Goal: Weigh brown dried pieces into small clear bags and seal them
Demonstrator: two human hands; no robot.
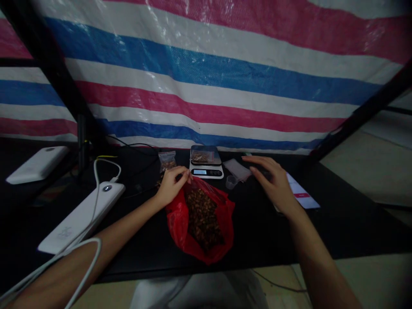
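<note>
A red plastic bag (175,223) stands wide at the top, full of small brown pieces (204,216), perhaps nuts or seeds. Thumb and fingers of my left hand (172,184) are pinched together at its far left rim. Behind it sits a small digital scale (207,172) with a lit display, and a filled zip bag (202,157) lies on its platform. Another filled zip bag (167,160) is just beyond my left hand. My right hand (273,180) hovers with fingers apart, right of some flat clear bags (237,169) and a small clear cup (231,182).
A lit phone (302,193) lies beside my right wrist on the black table (257,240). On the left are a white power bank (83,214) with a white cable (96,189) and a second white device (37,164). A striped sheet (206,77) hangs behind the table.
</note>
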